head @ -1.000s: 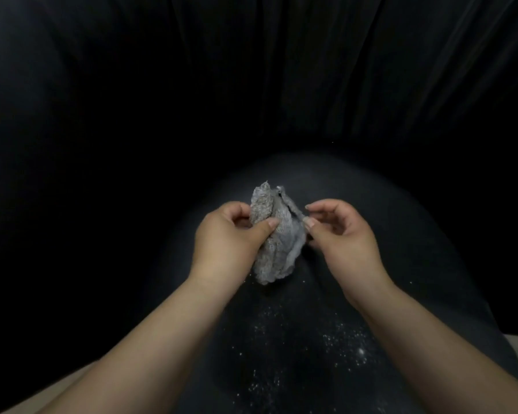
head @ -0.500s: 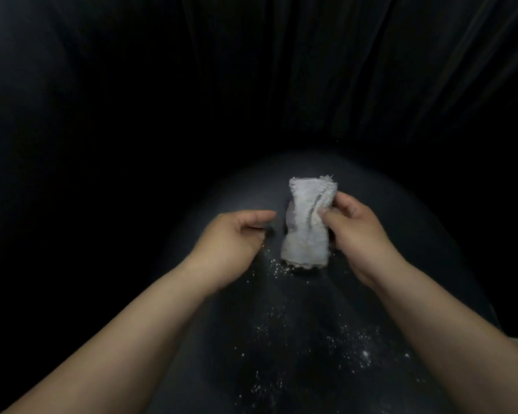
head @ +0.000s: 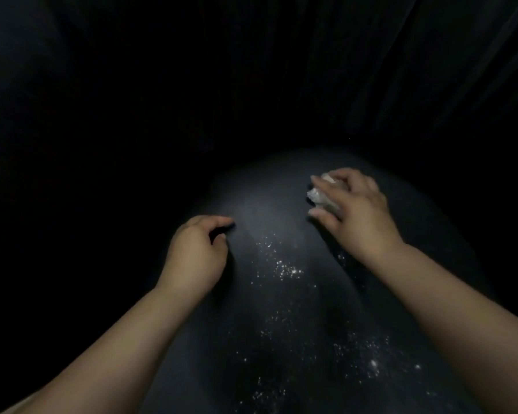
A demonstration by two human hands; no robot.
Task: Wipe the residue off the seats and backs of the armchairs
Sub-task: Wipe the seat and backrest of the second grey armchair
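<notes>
Right hand point(head: 355, 209) bunches the cloth point(head: 322, 197) tight on the far seat point(head: 251, 204), left hand point(head: 196, 252) loosely curled and empty, and a hard sweep could scatter those white crumbs point(head: 284, 268) off the edge

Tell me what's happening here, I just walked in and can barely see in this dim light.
A person is cleaning a dark armchair seat. The right hand grips a bunched pale cloth at the far part of the seat. The left hand holds nothing, fingers loosely curled, at the seat's left side. White specks of residue lie scattered on the seat between and below the hands, not yet wiped.
</notes>
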